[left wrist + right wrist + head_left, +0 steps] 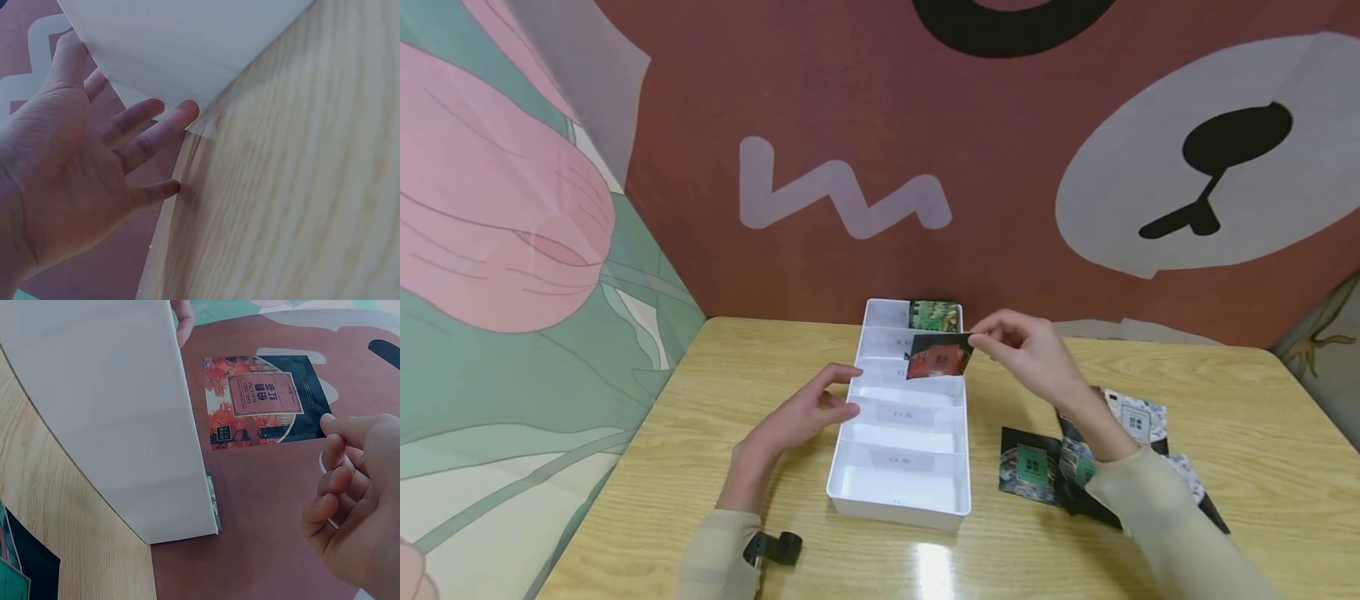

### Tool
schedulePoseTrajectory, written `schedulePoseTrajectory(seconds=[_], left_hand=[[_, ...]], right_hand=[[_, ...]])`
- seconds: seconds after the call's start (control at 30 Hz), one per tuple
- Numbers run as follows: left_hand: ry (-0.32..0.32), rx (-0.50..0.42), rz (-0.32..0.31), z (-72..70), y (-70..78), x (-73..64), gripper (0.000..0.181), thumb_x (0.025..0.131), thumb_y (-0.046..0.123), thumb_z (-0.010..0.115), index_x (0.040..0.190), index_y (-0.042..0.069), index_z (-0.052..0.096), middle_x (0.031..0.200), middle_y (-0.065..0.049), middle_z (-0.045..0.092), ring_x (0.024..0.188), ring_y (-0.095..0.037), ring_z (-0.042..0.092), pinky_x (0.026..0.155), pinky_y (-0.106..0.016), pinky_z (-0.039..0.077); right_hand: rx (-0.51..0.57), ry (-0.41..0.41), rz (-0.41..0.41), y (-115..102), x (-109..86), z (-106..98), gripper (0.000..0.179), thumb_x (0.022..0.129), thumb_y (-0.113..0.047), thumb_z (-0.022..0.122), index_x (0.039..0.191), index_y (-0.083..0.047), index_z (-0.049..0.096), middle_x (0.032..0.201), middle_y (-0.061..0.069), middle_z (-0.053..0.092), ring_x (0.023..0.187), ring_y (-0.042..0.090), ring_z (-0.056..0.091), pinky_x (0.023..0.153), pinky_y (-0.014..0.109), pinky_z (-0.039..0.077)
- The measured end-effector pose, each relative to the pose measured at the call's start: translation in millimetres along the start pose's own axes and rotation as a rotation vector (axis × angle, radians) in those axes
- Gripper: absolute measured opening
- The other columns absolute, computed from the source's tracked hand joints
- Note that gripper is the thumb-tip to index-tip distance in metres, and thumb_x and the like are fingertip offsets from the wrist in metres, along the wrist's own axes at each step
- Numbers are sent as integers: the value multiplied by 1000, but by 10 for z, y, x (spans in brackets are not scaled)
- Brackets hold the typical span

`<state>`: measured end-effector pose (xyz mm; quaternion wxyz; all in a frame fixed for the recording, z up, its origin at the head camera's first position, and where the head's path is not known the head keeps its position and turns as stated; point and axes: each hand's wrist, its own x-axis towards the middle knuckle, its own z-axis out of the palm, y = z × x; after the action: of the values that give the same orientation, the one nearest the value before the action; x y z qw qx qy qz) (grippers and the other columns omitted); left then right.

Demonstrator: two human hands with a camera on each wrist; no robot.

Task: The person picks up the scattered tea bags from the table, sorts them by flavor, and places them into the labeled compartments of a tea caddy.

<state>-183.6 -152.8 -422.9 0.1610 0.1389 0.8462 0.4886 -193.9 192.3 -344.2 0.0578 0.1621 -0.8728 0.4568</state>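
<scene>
A red and black tea sachet (pixel 938 360), printed "Earl Grey Black Tea" in the right wrist view, is pinched at one corner between the thumb and index finger of my right hand (pixel 1033 354). It hangs above a white divided box (pixel 895 512), over its middle compartments. My left hand (pixel 801 412) is at the box's left side, with thumb and fingers spread and lightly bent. In the left wrist view, fingertips (pixel 187 111) lie against the box's outer wall. A green sachet (pixel 934 316) sits in the farthest compartment.
Right of the box lie a dark sachet with a green label (pixel 1032 465) and an overlapping pile with a white patterned sachet (pixel 1137 421), partly hidden by my right forearm. Labels mark the compartments. A patterned wall (pixel 850 267) rises behind the wooden table (pixel 677 467).
</scene>
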Motion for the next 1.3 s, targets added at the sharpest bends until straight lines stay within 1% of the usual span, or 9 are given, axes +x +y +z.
schedulePoseTrajectory(seconds=[0.2,0.37,0.5,0.7,0.9,0.97,1.07,1.2,1.3], left_hand=[[1,2,1,1,-23,19,55,93,38,69,142,31,46,141,6,47,102,-21,57,87,-35,46],[-10,1,13,1,-14,17,55,94,35,68,143,29,44,142,4,46,101,-22,55,86,-35,46],[-13,-1,27,-1,-12,15,54,94,36,68,142,29,44,142,3,46,101,-21,56,86,-35,46],[-2,-8,10,-1,-9,12,55,93,37,69,142,29,46,141,5,46,102,-20,57,86,-35,47],[-6,-13,12,5,-12,19,54,93,37,70,141,30,46,141,6,47,102,-21,58,86,-35,47],[-11,-13,16,8,-17,24,54,93,38,70,141,31,46,142,7,46,102,-21,58,86,-35,47],[-14,-11,30,12,-19,24,54,93,38,69,141,30,46,143,5,45,102,-20,57,85,-34,47],[-7,-13,19,10,-21,24,54,93,37,70,141,30,46,142,5,46,101,-21,57,85,-35,47],[-2,-16,1,6,-25,28,54,93,38,70,141,31,46,141,7,47,101,-21,57,85,-35,47]], right_hand=[[-17,-16,2,0,26,35,24,95,-45,65,103,-23,72,72,6,56,58,23,46,52,31,37],[6,-40,22,43,10,67,23,94,-42,67,103,-22,71,72,9,56,56,21,44,51,30,36],[16,-50,14,76,2,94,19,94,-36,68,102,-19,71,73,11,56,55,18,44,50,29,35],[5,-65,-20,131,22,127,15,95,-32,68,100,-18,69,71,6,55,53,17,43,49,29,35],[-4,-89,-6,195,35,168,16,96,-33,66,102,-18,68,71,5,54,54,17,42,50,29,36],[-8,-88,0,210,33,179,16,96,-32,66,102,-17,68,71,4,54,55,17,43,50,29,36],[-16,-81,11,222,30,193,15,96,-31,67,102,-17,68,71,4,54,55,16,43,50,29,35],[-28,-77,7,239,44,212,13,96,-29,67,102,-17,68,70,3,54,54,16,42,49,29,35],[-41,-75,7,253,52,219,12,96,-27,67,103,-17,68,70,3,54,54,16,42,49,29,35]])
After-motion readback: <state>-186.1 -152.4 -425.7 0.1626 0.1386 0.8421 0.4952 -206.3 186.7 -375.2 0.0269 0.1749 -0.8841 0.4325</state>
